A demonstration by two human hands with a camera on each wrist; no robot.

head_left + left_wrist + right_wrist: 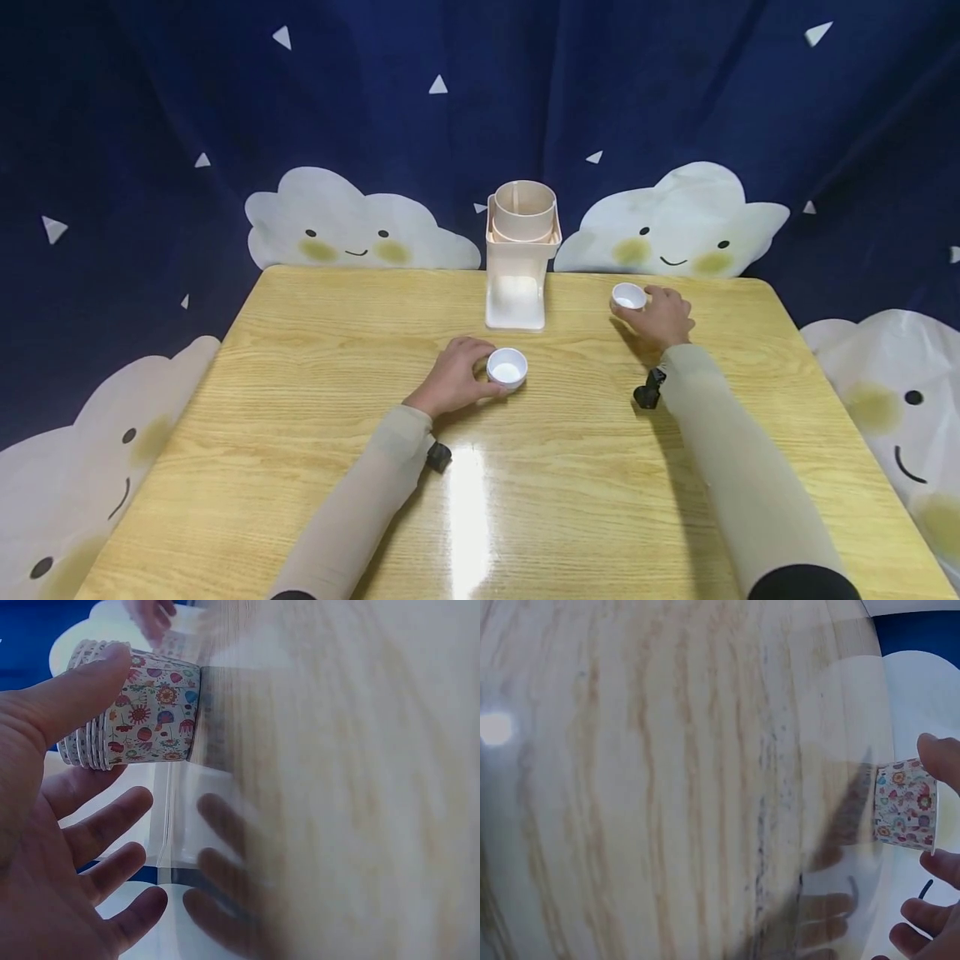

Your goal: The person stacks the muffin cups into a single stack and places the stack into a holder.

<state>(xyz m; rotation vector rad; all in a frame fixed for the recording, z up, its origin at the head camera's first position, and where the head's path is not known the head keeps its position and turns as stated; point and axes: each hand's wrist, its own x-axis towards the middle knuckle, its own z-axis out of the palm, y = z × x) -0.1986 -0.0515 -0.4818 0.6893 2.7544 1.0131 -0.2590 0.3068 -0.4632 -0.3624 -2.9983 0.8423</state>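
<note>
A: Left hand [453, 377]?
B: Resting on the bench [315, 392], fingers curled around the near paper cup [507, 367]. In the left wrist view the thumb lies along the cup's patterned side; the other fingers are spread loosely beneath it.

A: Is that a single cup?
B: Cannot tell. The rim shows several ridges in the wrist view, so it could be a nested stack.

A: Right hand [662, 317]?
B: Further out and to the right. It pinches a second paper cup [628, 295] between thumb and fingers. In the right wrist view the cup's floral wall sits between a fingertip above and curled fingers below.

A: Where do the cups sit?
B: Both upright on the bench, well apart. The near cup is just in front of the beige dispenser [519, 254]; the far cup is to the dispenser's right.

A: Arm pose?
B: Both forearms reach forward in pale sleeves. The left angles inward toward centre; the right runs straighter along the bench's right side. There's a small black camera at each wrist.
</note>
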